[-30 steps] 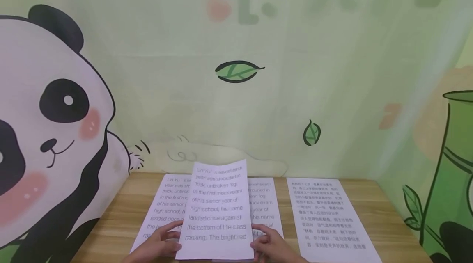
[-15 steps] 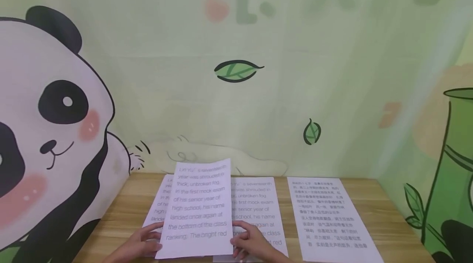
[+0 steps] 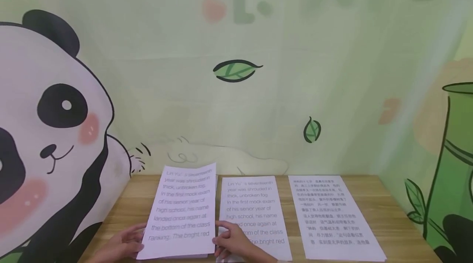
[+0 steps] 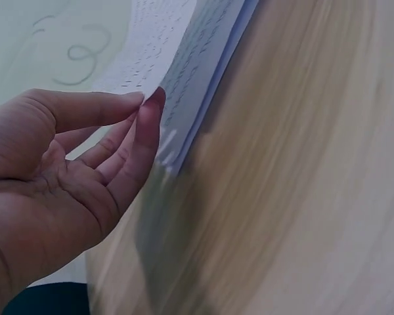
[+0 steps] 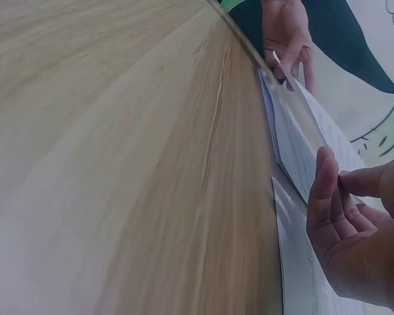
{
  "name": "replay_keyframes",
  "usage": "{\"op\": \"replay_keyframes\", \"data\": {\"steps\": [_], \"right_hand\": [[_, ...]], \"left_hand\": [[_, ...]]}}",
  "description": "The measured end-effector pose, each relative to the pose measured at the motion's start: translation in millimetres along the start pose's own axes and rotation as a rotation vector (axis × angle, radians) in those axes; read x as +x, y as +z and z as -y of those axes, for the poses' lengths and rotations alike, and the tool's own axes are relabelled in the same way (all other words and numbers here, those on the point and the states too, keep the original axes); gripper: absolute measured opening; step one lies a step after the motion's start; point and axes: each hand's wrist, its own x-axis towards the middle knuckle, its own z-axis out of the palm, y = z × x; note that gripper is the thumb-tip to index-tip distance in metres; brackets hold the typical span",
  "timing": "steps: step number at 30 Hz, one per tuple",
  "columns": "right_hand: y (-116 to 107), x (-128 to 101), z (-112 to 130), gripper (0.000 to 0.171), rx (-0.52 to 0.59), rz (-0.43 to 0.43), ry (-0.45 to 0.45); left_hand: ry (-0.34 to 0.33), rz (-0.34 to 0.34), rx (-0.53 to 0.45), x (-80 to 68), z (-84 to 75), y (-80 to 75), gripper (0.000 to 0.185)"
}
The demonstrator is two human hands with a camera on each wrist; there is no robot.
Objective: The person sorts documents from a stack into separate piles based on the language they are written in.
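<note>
A white sheet of paper (image 3: pixel 181 213) printed in English is held up, tilted, over the left pile of paper (image 4: pixel 207 72). My left hand (image 3: pixel 123 243) pinches its left edge near the bottom corner; the left wrist view shows thumb and forefinger on that edge. On the opposite side my right hand (image 3: pixel 234 240) pinches the right edge, also low down, seen closely in the right wrist view. Below the held sheet, most of the left pile is hidden. Part of my right hand overlaps the middle printed sheet (image 3: pixel 251 201) in the head view.
To the right lies a sheet of Chinese text (image 3: pixel 329 218) on the wooden table (image 3: pixel 391 213). Behind the table's back edge hangs a pale green backdrop (image 3: pixel 166 90) with a cartoon panda (image 3: pixel 74 62) and leaves.
Both hands have carried the held sheet left, from between the left and middle papers to over the left pile. The middle sheet is now mostly uncovered.
</note>
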Motion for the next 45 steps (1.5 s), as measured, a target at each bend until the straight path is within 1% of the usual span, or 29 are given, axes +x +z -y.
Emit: {"op": "replay_keyframes", "data": {"steps": [2,4,5,10,12,14,16,19,21,26,29,34,37,39,41,42,45], "right_hand": [[5,3,-1,0.058,0.0,-0.004,0.003],[8,6,-1,0.059,-0.003,-0.008,0.007],[10,7,-2,0.059,-0.006,-0.01,0.012],[15,9,-1,0.061,-0.031,-0.033,0.053],[16,9,0,0.061,-0.049,-0.043,0.072],[16,9,2,0.061,-0.078,-0.054,0.078],[16,8,4,0.062,-0.109,-0.061,0.073],[14,8,8,0.061,-0.156,-0.069,0.053],[13,7,10,0.061,-0.172,-0.067,0.047],[6,8,12,0.061,-0.199,-0.051,0.043],[0,9,12,0.061,-0.21,-0.04,0.034],[-13,4,14,0.059,-0.205,-0.036,0.032],[-23,0,14,0.057,-0.202,-0.047,0.055],[-30,-3,12,0.057,-0.196,-0.057,0.057],[-39,-6,10,0.057,-0.195,-0.071,0.064],[-43,-8,8,0.057,-0.197,-0.077,0.059],[-58,-13,8,0.056,-0.208,-0.089,0.05]], "left_hand": [[0.009,-0.006,0.017,-1.9,-1.6,-3.4,0.075],[-0.002,-0.019,0.031,-1.8,-3.0,-5.8,0.073],[0.002,-0.026,0.049,-1.3,-3.5,-6.5,0.073],[0.051,-0.066,0.148,2.8,-5.2,-4.6,0.069],[0.064,-0.078,0.173,4.4,-6.4,-2.7,0.067],[0.056,-0.092,0.182,6.3,-7.3,-1.4,0.066],[0.033,-0.115,0.187,8.8,-8.4,-0.3,0.065],[0.005,-0.162,0.193,11.5,-8.7,1.8,0.063],[-0.002,-0.199,0.199,11.9,-8.4,3.4,0.063],[0.031,-0.292,0.229,8.4,-10.1,7.9,0.061],[0.048,-0.322,0.242,7.7,-15.2,12.3,0.057],[0.042,-0.375,0.251,10.8,-29.2,27.5,0.053],[0.029,-0.4,0.267,13.0,-32.9,36.3,0.051],[0.024,-0.381,0.282,14.4,-34.3,41.1,0.05],[0.03,-0.346,0.302,16.7,-35.4,46.9,0.048],[0.043,-0.321,0.305,17.7,-36.9,50.6,0.047],[0.11,-0.242,0.295,22.6,-40.8,63.2,0.048]]}}
